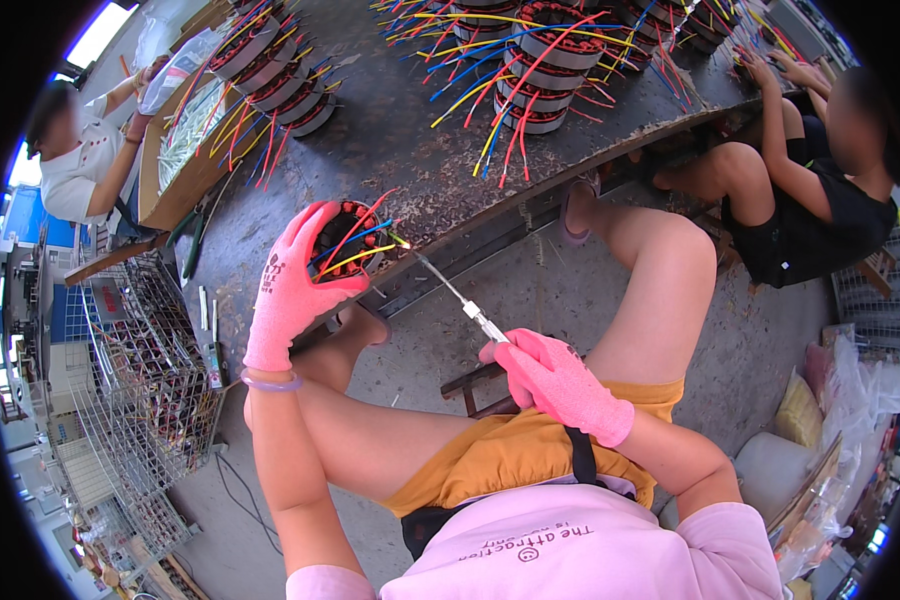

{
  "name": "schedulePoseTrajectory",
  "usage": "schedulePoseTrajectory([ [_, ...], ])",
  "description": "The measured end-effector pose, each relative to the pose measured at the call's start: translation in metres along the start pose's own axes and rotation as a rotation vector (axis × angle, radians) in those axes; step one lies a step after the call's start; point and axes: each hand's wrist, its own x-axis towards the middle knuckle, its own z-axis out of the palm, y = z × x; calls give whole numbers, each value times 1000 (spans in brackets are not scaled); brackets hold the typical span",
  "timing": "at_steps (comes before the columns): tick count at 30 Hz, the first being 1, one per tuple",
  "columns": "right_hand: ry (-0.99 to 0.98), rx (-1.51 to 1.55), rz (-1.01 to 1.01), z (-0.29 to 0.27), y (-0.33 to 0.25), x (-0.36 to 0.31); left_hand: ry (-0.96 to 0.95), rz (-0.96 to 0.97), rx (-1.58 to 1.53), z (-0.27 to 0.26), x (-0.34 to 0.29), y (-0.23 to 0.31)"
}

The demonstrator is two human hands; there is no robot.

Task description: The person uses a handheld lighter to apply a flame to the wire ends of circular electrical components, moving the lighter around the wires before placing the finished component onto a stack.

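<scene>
My left hand (300, 285), in a pink glove, is wrapped round a motor stator (345, 265) at the table's front edge. Red, blue and yellow wires stick out of the stator's open end, toward the right. My right hand (555, 380), also gloved in pink, is closed round the white handle of a long thin metal-shafted tool (470, 308). The tool's tip reaches the wire ends beside the stator, where a small bright glow shows. Whether the tip touches the wires I cannot tell.
Stacked stators (550, 70) with coloured wires stand across the dark worn table (390, 130), another stack (275, 75) at its left. A person at far left handles a plastic bag over a cardboard box (160, 175) of white tubes. Another person sits at right. Wire baskets (135, 370) stand left.
</scene>
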Motion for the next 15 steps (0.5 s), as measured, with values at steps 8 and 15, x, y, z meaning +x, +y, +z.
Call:
schedulePoseTrajectory([
  [8,5,24,20,1,-1,0,-4,-2,-3,0,0,-1],
  [15,9,21,36,1,-1,1,3,-3,13,0,0,0],
])
